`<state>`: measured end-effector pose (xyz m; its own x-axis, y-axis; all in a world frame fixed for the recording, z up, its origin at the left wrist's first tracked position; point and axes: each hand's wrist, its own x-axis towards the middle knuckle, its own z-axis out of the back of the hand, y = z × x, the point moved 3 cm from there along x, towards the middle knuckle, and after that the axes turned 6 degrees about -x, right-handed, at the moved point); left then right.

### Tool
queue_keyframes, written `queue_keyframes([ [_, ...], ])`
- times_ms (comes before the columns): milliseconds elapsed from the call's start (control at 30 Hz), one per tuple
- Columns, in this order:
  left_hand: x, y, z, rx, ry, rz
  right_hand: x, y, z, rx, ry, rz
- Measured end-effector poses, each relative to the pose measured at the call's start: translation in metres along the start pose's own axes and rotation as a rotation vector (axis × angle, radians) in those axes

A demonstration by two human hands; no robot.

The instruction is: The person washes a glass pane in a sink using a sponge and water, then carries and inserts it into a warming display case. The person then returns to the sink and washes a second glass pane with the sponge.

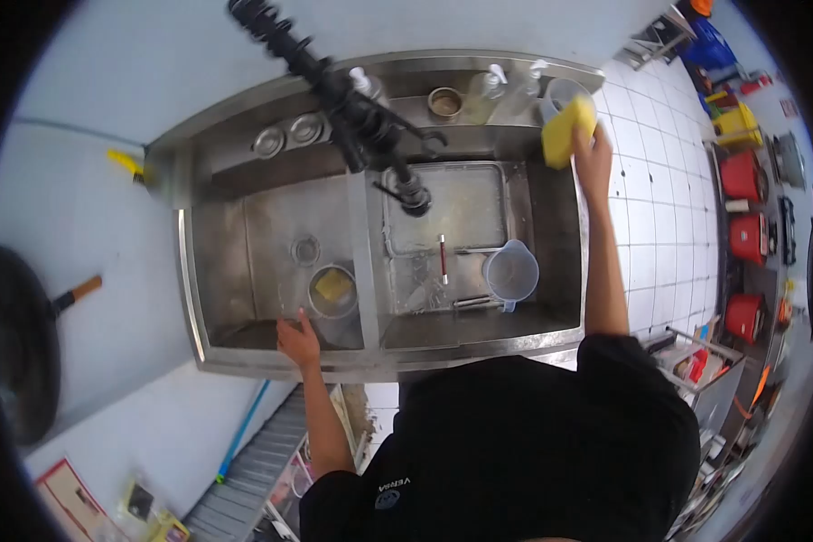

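My right hand (593, 155) is closed on a large yellow sponge (565, 134), held above the back right corner of the sink, partly in front of a clear plastic container (565, 93). Over the front wall of the left basin (275, 212), my left hand (298, 341) is open and holds nothing, its fingers apart. Close to it stands a round metal pot (317, 302) with a yellowish piece (333, 285), maybe another sponge, inside. In the right basin lie a rectangular tray (461, 212), a clear measuring jug (512, 273) and a thin red-handled tool (443, 260).
A black spring-coil faucet (352, 113) hangs over the divider. Along the back ledge stand pump bottles (485, 95), a small metal bowl (444, 103) and two round metal lids or dishes (269, 142). A wok (18, 343) hangs on the left wall.
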<state>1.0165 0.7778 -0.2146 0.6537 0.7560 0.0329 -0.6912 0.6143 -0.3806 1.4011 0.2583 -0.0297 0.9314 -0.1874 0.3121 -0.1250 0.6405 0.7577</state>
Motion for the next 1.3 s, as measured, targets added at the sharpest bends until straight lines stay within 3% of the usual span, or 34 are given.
queue_keyframes([
  [67, -0.008, 0.015, -0.002, 0.016, -0.051, -0.004, -0.074, -0.04, -0.043, 0.109, 0.21, -0.099],
  [133, -0.016, 0.031, -0.008, 0.017, -0.059, -0.008, -0.148, -0.018, -0.089, -0.071, 0.42, -0.154],
  [233, -0.015, 0.044, -0.006, -0.009, -0.008, -0.004, -0.225, 0.032, -0.171, -0.09, 0.344, 0.343],
  [300, -0.014, 0.031, 0.0, -0.055, 0.027, 0.029, -0.24, 0.056, -0.223, -0.166, 0.427, 0.366],
  [367, -0.011, 0.042, -0.005, -0.075, 0.001, -0.01, -0.252, 0.106, -0.249, -0.38, 0.211, 0.601],
  [467, -0.012, 0.045, -0.003, -0.086, 0.051, 0.024, -0.303, 0.116, -0.286, -0.333, 0.411, 0.768],
  [567, -0.008, 0.047, -0.005, -0.12, 0.112, 0.04, -0.335, 0.088, -0.273, -0.025, 0.57, 0.989],
  [633, -0.004, 0.05, -0.007, -0.134, 0.106, 0.002, -0.312, 0.048, -0.283, -0.318, 0.792, 0.923],
  [700, -0.01, 0.054, -0.003, -0.115, 0.089, -0.072, -0.256, 0.05, -0.306, -0.463, 0.874, 0.473],
  [767, -0.011, 0.049, 0.008, -0.061, 0.045, -0.158, -0.217, 0.098, -0.331, -0.556, 0.76, 0.208],
  [867, -0.022, 0.051, 0.019, 0.053, 0.002, -0.248, -0.273, 0.115, -0.364, -0.586, 0.711, 0.62],
  [933, -0.021, 0.051, 0.023, 0.051, 0.026, -0.236, -0.328, 0.122, -0.322, -0.44, 0.717, 0.739],
  [1033, -0.019, 0.053, 0.023, -0.058, 0.085, -0.189, -0.336, 0.071, -0.27, -0.391, 0.536, 0.884],
  [1100, -0.021, 0.056, 0.021, -0.101, 0.01, -0.235, -0.284, 0.079, -0.286, -0.676, 0.421, 0.728],
  [1167, -0.026, 0.056, 0.027, -0.102, 0.035, -0.217, -0.252, 0.095, -0.335, -0.491, 0.235, 0.594],
  [1233, -0.022, 0.054, 0.025, -0.084, 0.013, -0.216, -0.278, 0.1, -0.396, -0.307, 0.339, 0.663],
  [1300, -0.02, 0.053, 0.024, -0.057, -0.027, -0.238, -0.349, 0.131, -0.38, -0.608, 0.565, 0.989],
])
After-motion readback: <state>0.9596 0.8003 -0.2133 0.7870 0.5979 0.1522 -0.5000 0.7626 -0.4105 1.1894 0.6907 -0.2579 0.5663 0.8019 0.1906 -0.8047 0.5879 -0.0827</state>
